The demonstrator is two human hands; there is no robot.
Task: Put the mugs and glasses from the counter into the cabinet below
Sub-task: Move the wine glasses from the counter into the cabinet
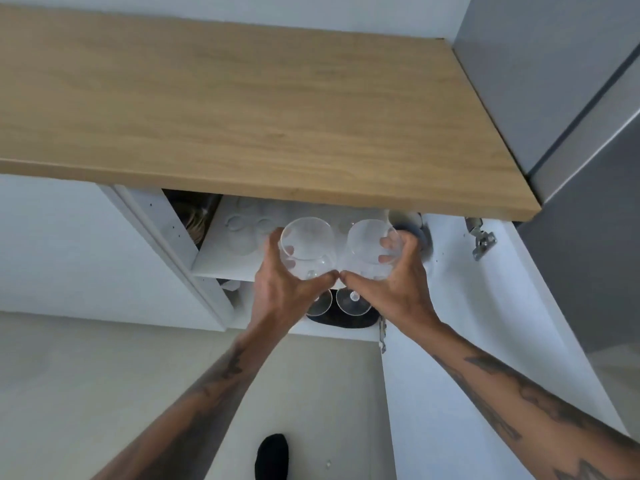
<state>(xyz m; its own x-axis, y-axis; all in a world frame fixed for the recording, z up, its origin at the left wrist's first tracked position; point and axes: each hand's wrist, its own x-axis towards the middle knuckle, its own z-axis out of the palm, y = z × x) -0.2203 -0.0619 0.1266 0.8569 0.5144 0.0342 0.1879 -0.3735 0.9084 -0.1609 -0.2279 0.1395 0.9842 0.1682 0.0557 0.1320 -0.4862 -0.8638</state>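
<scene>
Two clear stemmed wine glasses are held side by side in front of the open cabinet under the wooden counter [242, 109]. My left hand [284, 282] grips the bowl of the left wine glass [306, 247]. My right hand [391, 282] grips the bowl of the right wine glass [369, 247]. Both glasses are upright, with their round feet showing below my thumbs. They hover at the front edge of the white cabinet shelf [221, 258]. Several clear glasses [247, 223] stand further back on that shelf, and a dark mug [414, 232] peeks out at its right.
The cabinet door [485, 306] hangs open to the right with its metal hinge [481, 237] exposed. A dark round object [341, 318] lies on the lower level beneath the glasses. A grey tall unit [571, 116] borders the counter on the right. My dark sock [273, 455] is on the floor.
</scene>
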